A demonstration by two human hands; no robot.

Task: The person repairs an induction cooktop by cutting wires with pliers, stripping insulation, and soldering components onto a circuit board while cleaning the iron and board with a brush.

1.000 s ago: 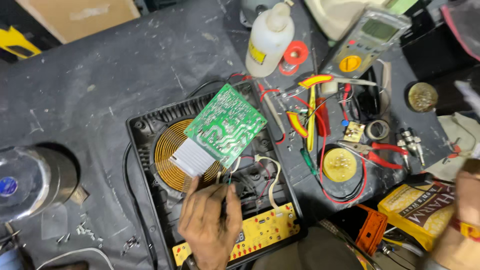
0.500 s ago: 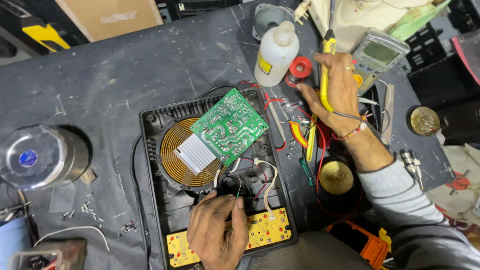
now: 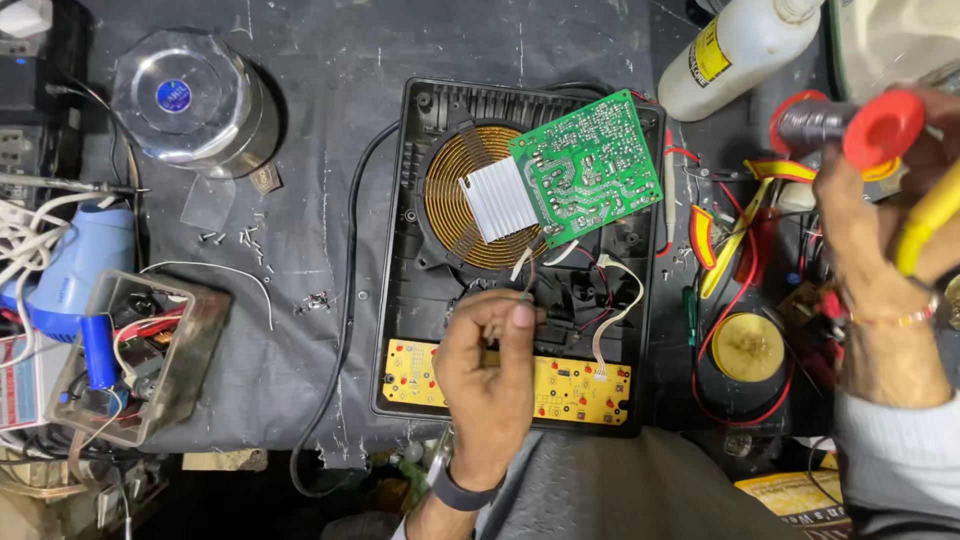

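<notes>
An opened black cooktop housing (image 3: 390,250) lies before me with a copper coil (image 3: 450,200), a green circuit board (image 3: 590,165) with a ribbed metal heatsink (image 3: 497,197), and a yellow control board (image 3: 580,385). My left hand (image 3: 490,365) rests over the housing. Its thumb and fingers are pinched on a thin wire (image 3: 527,282) that runs up toward the green board. At the right edge, my right hand (image 3: 880,265) is closed around a yellow-handled tool (image 3: 930,215) and also holds a red spool (image 3: 882,128) near its fingertips.
A white plastic bottle (image 3: 735,55) lies at the back right. Red and yellow tools, a round tin (image 3: 747,347) and red leads crowd the right side. A steel pot (image 3: 190,100), loose screws (image 3: 240,240), a blue heat gun (image 3: 70,265) and a clear box (image 3: 140,350) are on the left.
My right hand came in from the right, took up the yellow-handled tool, and now also holds the red spool. My left hand stays pinched inside the housing.
</notes>
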